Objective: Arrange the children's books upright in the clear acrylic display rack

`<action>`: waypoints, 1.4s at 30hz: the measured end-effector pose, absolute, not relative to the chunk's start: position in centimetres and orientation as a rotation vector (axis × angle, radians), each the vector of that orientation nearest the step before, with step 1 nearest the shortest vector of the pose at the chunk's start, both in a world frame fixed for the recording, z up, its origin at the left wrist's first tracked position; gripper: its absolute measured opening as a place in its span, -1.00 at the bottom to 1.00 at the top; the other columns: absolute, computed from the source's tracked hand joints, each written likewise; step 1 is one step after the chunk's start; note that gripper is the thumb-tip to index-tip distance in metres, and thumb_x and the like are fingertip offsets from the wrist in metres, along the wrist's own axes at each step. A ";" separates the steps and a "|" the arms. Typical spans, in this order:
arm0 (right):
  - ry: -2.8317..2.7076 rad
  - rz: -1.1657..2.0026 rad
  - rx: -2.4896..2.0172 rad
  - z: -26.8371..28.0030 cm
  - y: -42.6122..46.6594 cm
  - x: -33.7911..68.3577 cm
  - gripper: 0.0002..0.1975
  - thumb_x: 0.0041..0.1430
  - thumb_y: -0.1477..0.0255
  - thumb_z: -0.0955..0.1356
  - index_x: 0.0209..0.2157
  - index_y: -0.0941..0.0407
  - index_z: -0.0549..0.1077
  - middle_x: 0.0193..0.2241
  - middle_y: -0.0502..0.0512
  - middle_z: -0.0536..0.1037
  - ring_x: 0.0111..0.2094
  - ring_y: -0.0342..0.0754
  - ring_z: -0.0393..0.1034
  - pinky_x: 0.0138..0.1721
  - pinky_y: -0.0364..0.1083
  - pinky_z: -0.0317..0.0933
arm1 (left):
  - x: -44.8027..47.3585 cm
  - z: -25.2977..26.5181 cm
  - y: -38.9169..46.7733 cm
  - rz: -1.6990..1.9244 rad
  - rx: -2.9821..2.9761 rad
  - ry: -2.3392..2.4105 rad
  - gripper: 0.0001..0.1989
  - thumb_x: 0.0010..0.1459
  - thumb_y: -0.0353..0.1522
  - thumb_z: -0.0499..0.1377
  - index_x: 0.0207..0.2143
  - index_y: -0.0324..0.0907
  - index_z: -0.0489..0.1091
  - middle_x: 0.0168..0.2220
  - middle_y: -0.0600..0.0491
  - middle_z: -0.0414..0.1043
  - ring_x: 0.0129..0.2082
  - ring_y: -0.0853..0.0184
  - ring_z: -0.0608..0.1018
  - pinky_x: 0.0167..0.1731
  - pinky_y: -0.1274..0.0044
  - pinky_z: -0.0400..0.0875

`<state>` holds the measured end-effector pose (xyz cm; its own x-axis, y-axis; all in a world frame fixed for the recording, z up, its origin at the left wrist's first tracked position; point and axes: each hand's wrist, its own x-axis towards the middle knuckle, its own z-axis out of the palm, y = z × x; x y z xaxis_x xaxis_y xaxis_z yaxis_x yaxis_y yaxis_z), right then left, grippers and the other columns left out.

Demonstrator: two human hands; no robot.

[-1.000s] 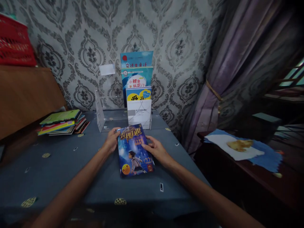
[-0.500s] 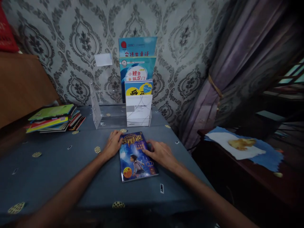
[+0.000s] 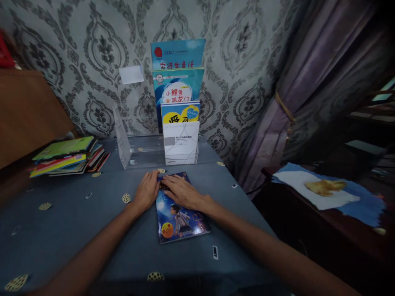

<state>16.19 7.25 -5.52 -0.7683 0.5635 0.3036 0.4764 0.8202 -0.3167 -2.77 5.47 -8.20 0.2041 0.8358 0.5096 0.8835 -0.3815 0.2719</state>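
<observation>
A blue paperback book (image 3: 182,224) with a cartoon figure on its cover lies flat on the table, in front of a clear rack. My left hand (image 3: 148,190) rests at the book's upper left edge, its fingers stretched forward and the tips at the cover's border. Across the upper part of the cover lies my right hand (image 3: 183,192), palm down with the fingers extended toward the left, hiding most of the title. Its fingertips come close to my left hand. Neither hand grips the book.
The clear acrylic rack (image 3: 124,144) holds several upright books (image 3: 180,142) in tiers on its right side. A stack of books (image 3: 66,154) lies at the left. The patterned cloth (image 3: 123,242) covers the table. A purple curtain (image 3: 296,94) hangs right, above a dark side surface with blue cloth (image 3: 367,205).
My right hand has moved left from the book's right edge onto the upper cover. My left hand stays at the left edge. The view has shifted slightly.
</observation>
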 end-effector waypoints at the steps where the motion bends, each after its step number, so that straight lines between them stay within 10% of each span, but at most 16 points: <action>1: -2.628 0.318 -0.772 -5.5 7.3 16.1 -0.65 0.36 0.44 0.27 0.14 0.19 0.40 0.14 0.33 0.47 0.22 0.12 0.31 0.29 0.18 0.10 | -2.8 -8.2 5.5 -0.923 -2.381 -1.698 -0.71 0.27 -0.48 0.04 0.03 -0.19 0.29 -0.09 -0.10 0.48 -0.08 0.13 0.47 -0.04 0.28 0.43; 17: -2.153 0.487 -1.251 -6.0 10.6 21.0 -0.75 0.29 0.42 0.28 -0.11 0.08 0.59 -0.22 0.10 0.68 -0.21 0.03 0.54 -0.15 -0.05 0.31 | -2.9 -7.2 5.4 -0.671 -2.396 -1.644 -0.77 0.31 -0.43 0.00 -0.08 -0.14 0.41 -0.18 -0.05 0.46 -0.15 0.15 0.46 -0.10 0.31 0.41; 42: -1.985 0.756 -1.016 -7.2 12.3 21.8 -0.60 0.44 0.29 0.18 -0.20 0.23 0.54 -0.22 0.15 0.66 -0.17 -0.02 0.51 -0.10 -0.09 0.26 | 2.8 -5.1 4.1 -0.537 -3.215 -0.958 -0.65 0.37 -0.32 0.01 0.12 -0.05 0.43 0.16 -0.02 0.46 0.23 0.15 0.40 0.25 0.12 0.16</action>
